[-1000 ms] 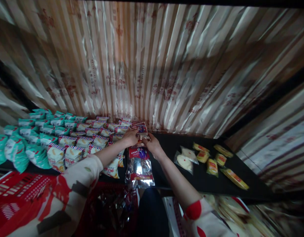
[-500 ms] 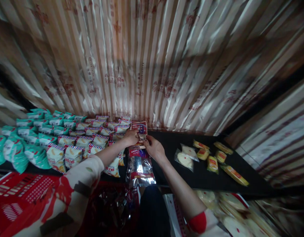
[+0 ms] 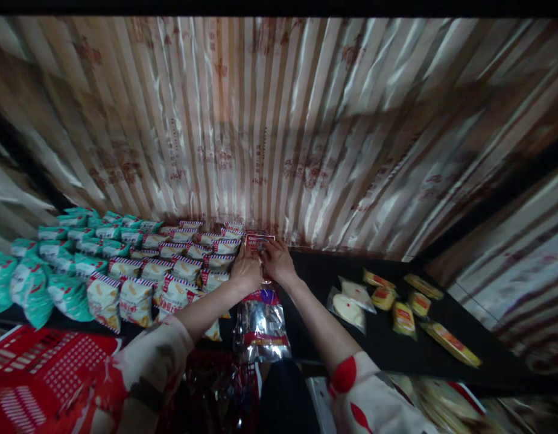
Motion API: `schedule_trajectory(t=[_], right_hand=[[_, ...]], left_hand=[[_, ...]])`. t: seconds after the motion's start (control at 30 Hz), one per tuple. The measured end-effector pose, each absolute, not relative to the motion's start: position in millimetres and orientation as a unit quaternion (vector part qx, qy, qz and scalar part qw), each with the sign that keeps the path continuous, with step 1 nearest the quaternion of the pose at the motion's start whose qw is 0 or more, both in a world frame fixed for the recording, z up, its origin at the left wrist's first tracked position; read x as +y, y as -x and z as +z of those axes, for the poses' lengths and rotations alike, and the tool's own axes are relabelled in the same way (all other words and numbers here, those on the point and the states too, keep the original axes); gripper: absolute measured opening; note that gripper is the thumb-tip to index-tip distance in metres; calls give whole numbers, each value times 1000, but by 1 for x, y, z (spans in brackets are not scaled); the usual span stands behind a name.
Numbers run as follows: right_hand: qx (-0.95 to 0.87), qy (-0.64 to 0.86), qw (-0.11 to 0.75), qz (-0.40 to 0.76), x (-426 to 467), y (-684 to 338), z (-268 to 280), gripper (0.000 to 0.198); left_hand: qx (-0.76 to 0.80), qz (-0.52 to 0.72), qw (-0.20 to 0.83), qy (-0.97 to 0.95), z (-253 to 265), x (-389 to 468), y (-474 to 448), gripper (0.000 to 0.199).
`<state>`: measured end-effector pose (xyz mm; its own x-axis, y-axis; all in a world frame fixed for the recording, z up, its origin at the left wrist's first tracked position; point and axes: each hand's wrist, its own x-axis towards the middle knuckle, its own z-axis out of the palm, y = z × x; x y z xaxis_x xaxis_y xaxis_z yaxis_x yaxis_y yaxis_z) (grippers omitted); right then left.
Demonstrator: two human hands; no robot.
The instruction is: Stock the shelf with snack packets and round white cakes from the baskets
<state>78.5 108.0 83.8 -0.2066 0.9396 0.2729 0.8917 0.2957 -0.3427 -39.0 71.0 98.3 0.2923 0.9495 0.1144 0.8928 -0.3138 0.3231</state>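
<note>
At the back of the shelf, my left hand [image 3: 248, 269] and my right hand [image 3: 279, 263] grip a red snack packet [image 3: 260, 239] from its two sides. The hands cover most of it; only the upper red part shows. Fingers of the right hand lie across its front. Just nearer to me, a silver and red packet [image 3: 263, 325] lies flat, reaching the shelf's front edge. White bags with striped tops [image 3: 177, 295] stand in rows close beside my left hand and forearm.
Teal bags [image 3: 70, 295] stand in rows at the far left. On the black shelf [image 3: 310, 313] at right lie round white items in clear bags [image 3: 348, 307] and several yellow packets [image 3: 403, 318]. Below are a red basket [image 3: 47, 374] and more bagged items [image 3: 446, 404]. Striped sheeting [image 3: 279, 120] hangs behind.
Both hands have moved close together over the back red packet, from holding a packet between them just in front of it. The view has tilted slightly upward.
</note>
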Motion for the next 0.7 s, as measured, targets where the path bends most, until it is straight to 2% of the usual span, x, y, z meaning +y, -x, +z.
schedule_trajectory(t=[0.2,0.7], right_hand=[[-755,637,133,74,128,-69,81,50],[-782,614,66,83,133,-49,66,58]], left_hand=[[593,168,96,-782,90,20,29,58],[633,131,162,-746,64,-3,24,68]])
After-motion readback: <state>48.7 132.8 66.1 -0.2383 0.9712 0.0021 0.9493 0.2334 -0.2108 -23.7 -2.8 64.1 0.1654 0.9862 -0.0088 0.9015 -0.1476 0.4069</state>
